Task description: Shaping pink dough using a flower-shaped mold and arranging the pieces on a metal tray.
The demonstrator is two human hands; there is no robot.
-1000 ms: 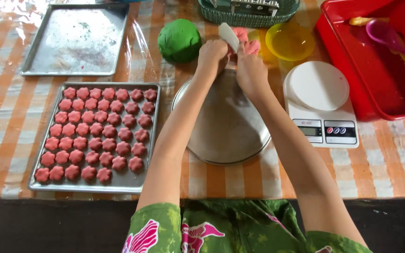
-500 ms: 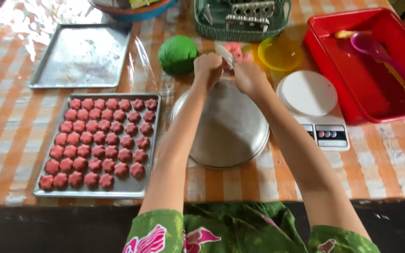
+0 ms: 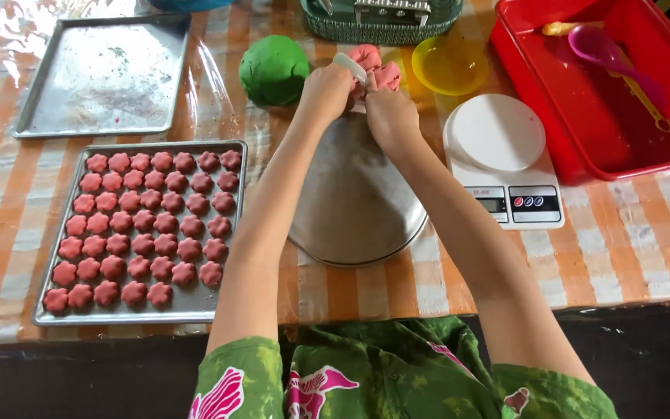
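Left hand: the left hand (image 3: pixel 326 89) is closed around a small white scraper (image 3: pixel 349 65), whose tip projects above the knuckles; the hand sits at the far rim of the round metal plate (image 3: pixel 354 206).
Right hand: the right hand (image 3: pixel 389 116) is just beside the left, fingers curled and pressed onto the lump of pink dough (image 3: pixel 378 68); whether it grips the dough or only presses on it cannot be told.
Pink dough: lies on the table just past the far rim of the round plate, partly hidden by both hands, beside the yellow bowl (image 3: pixel 450 65).
Round metal plate: rests near the middle of the table (image 3: pixel 630 233), between the two forearms.
Green dough: a green dough ball (image 3: pixel 274 70) sits to the left of the hands, near the far edge.
Filled tray: a rectangular tray (image 3: pixel 219 302) at the near left edge carries rows of pink flower-shaped pieces (image 3: pixel 145 229).
Second tray: a rectangular metal tray (image 3: pixel 102 77) lies at the far left corner.
Scale: a white kitchen scale (image 3: pixel 502 159) stands right of the round plate, touching neither hand.
Red tub: a red tub (image 3: pixel 529 101) at the far right corner holds a purple spoon (image 3: pixel 602 50).
Basket: a green basket (image 3: pixel 381 31) stands at the far edge behind the hands.
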